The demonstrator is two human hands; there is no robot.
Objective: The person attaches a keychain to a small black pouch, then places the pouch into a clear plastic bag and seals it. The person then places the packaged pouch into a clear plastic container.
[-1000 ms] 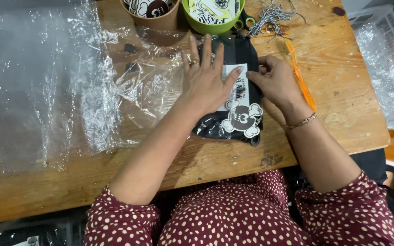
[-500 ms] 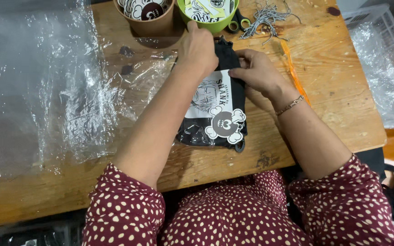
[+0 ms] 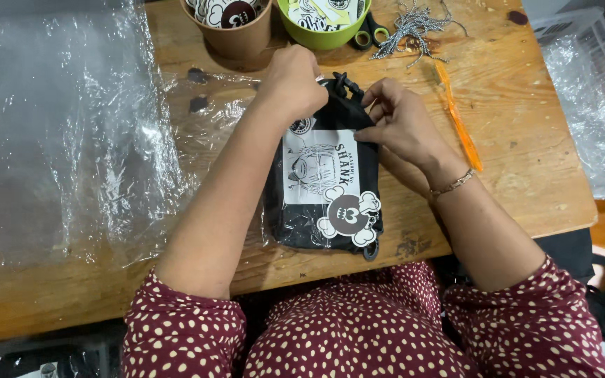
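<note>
My left hand (image 3: 294,78) and right hand (image 3: 395,120) are both closed on the gathered top of the black pouch (image 3: 323,189). Card and sticker lie on it on the bench (image 3: 512,140); the neck isn't cinched shut yet.

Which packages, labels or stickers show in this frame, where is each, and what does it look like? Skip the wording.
Black drawstring pouch: table centre, both hands at its top.
White rectangular card: on the pouch, black line drawing.
Round sticker: lower pouch, dark disc with white lobes.
Brown cup: top edge, black-and-white stickers inside.
Green bowl: beside it, printed cards inside.
Clear plastic wrap: left tabletop, crinkled.
</note>
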